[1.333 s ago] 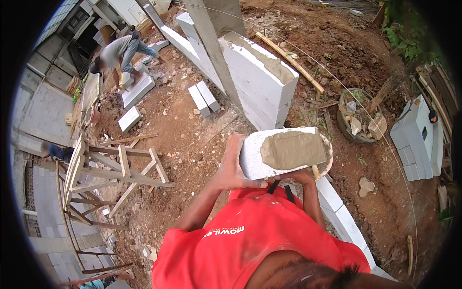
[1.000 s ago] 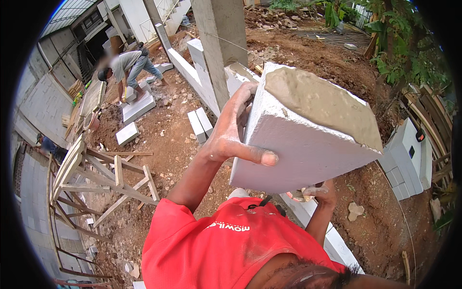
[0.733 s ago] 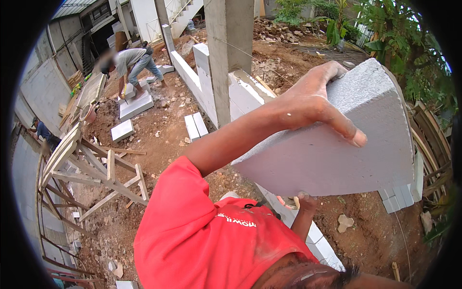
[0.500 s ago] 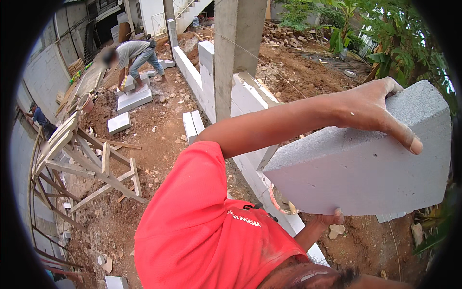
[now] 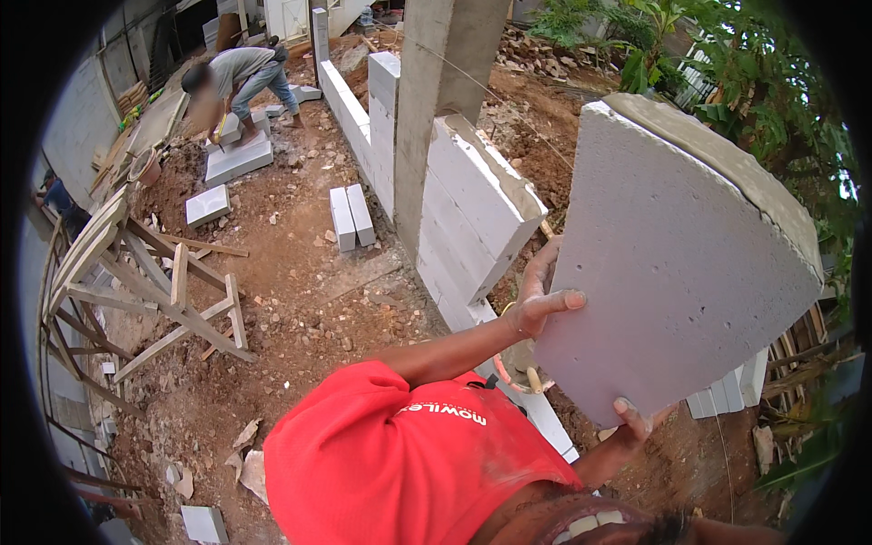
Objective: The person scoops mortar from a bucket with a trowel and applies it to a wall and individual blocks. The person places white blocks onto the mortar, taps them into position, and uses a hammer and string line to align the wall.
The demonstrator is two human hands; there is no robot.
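Shifted down from the white block's (image 5: 681,263) upper edge, the left hand (image 5: 543,304) grips its left side. Right hand (image 5: 639,427) holds the lower edge; mortar (image 5: 736,163) coats the top.

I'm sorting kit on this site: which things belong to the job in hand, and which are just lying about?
Apparently in the job:
white aerated-concrete block, held by left hand and right hand
mortar layer on it
mortar-topped block wall alongside

Apparently just lying about:
pair of loose blocks on the soil
wooden trestle, standing apart
broken slab pieces
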